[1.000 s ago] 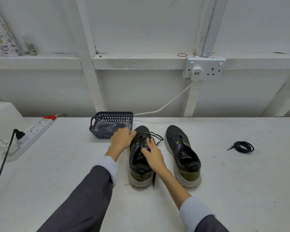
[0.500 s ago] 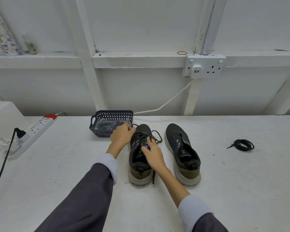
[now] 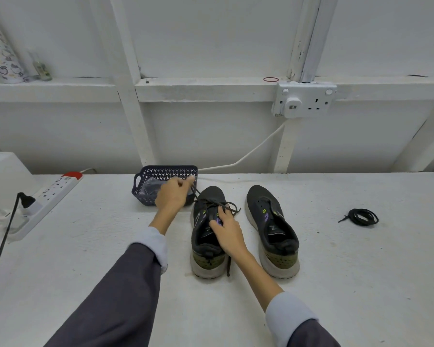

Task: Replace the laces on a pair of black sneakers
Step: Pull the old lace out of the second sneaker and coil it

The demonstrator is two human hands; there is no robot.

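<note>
Two black sneakers stand side by side on the white table, toes pointing away from me. The left sneaker has a dark lace partly threaded through its eyelets. My left hand pinches one end of that lace and holds it up and to the left, over the basket. My right hand rests on the left sneaker's tongue and eyelets, fingers curled against it. One lace end trails down past the heel. The right sneaker has no lace. A coiled black lace lies on the table at the right.
A dark blue plastic basket with a clear bag inside stands behind the left sneaker. A white power strip with a black plug lies at the left. A wall socket and its white cable are on the back wall.
My left hand has risen and moved left and away from the shoe, drawing the lace out taut. My right hand has stayed on the left sneaker.
</note>
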